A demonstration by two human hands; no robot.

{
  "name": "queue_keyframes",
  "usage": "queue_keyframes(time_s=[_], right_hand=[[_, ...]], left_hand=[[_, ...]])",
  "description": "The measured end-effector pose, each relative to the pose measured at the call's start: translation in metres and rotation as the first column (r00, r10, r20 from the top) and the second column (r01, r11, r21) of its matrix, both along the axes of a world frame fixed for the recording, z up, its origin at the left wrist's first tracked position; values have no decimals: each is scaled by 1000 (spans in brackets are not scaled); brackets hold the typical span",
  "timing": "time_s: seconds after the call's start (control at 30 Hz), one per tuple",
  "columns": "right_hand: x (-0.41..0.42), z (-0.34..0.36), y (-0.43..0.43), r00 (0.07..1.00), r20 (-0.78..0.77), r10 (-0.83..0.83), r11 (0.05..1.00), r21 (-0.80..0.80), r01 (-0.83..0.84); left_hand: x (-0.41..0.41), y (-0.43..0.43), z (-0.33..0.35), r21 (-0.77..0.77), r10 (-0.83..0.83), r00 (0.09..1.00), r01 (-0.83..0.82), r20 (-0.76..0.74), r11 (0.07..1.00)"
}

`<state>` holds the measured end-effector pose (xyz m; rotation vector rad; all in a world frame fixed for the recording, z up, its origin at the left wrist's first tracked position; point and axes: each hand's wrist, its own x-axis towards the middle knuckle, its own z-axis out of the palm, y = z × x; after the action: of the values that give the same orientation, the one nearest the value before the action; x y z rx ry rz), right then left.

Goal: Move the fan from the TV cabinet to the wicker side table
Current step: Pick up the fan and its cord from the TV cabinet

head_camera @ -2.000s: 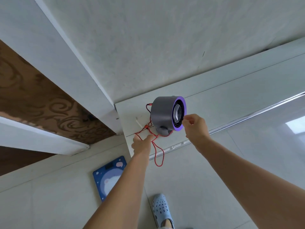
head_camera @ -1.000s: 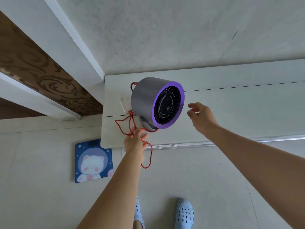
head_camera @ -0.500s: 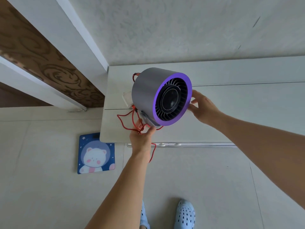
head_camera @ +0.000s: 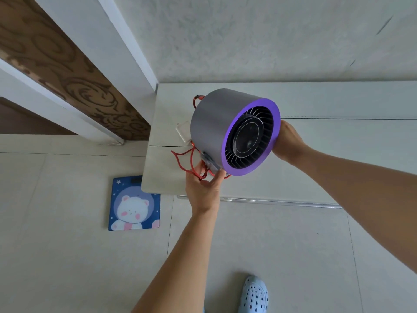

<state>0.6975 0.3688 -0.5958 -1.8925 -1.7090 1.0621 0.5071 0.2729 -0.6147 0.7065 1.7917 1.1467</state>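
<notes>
Fan (head_camera: 212, 123) held by both hands over the left end of the TV cabinet (head_camera: 338, 154), purple face toward camera. Left hand (head_camera: 203, 188) pinches its base from below, red cord (head_camera: 180, 158) bunched in the same grip. Right hand (head_camera: 288, 141) clasps the rim opposite, fingers hidden behind the housing. White adapter (head_camera: 183, 131) on the cabinet, just beyond the left grip.

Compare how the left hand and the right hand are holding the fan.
The left hand is under the fan, at its base; the right hand is against the side, by the purple rim. The left hand also grips the bunched red cable; the right hand has no cable. The left hand's fingers show; the right hand's are hidden behind the fan. Both hold the fan.
</notes>
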Motion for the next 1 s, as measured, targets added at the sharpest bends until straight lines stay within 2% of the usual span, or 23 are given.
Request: queue_keyframes(time_s=[0.4,0.53,0.67,0.83,1.0], right_hand=[[-14,7,-9,994,-93,-64,996,53,69],[-19,8,-9,988,-143,-53,998,15,55],[-23,12,-11,983,-176,-57,997,34,64],[-28,17,-14,981,-174,-88,995,25,94],[-32,23,-20,969,-207,-134,991,-2,137]], left_hand=[[-15,6,7,-14,-71,996,72,58,997],[-19,8,13,-34,-43,998,44,42,998],[-24,14,23,-65,-15,981,28,191,997],[-34,20,29,-132,37,985,-14,169,991],[-40,21,35,-136,-1,989,21,147,990]])
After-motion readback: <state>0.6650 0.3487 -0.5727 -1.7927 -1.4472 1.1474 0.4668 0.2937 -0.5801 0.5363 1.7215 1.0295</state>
